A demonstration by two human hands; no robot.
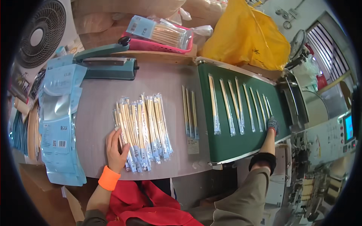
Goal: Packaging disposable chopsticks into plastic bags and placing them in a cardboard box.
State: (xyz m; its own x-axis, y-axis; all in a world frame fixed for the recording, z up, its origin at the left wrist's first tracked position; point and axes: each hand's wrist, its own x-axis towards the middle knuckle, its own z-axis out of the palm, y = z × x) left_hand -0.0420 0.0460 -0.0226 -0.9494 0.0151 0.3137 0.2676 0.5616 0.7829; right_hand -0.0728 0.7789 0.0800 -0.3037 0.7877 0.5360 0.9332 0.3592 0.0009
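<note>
A pile of wrapped chopsticks (141, 132), in clear sleeves with blue lower ends, lies on the grey table. My left hand (116, 151), with an orange wristband, rests against the pile's left edge, thumb and fingers apart. Across a green conveyor belt (203, 113) lie several more wrapped chopsticks (226, 107), roughly side by side. My right hand (273, 126), in a grey knitted glove, is at the lower ends of the rightmost packs (266, 106); its fingers are too small to make out. A few wrapped chopsticks (190, 111) lie on the table beside the belt.
Blue printed plastic bags (58, 124) hang over the table's left side. Behind them stands a hand-lever bag sealer (109, 67). A pink basket (158, 46) holding bagged chopsticks and a yellow sack (246, 36) are at the back. Machinery with a screen (349, 127) is at right.
</note>
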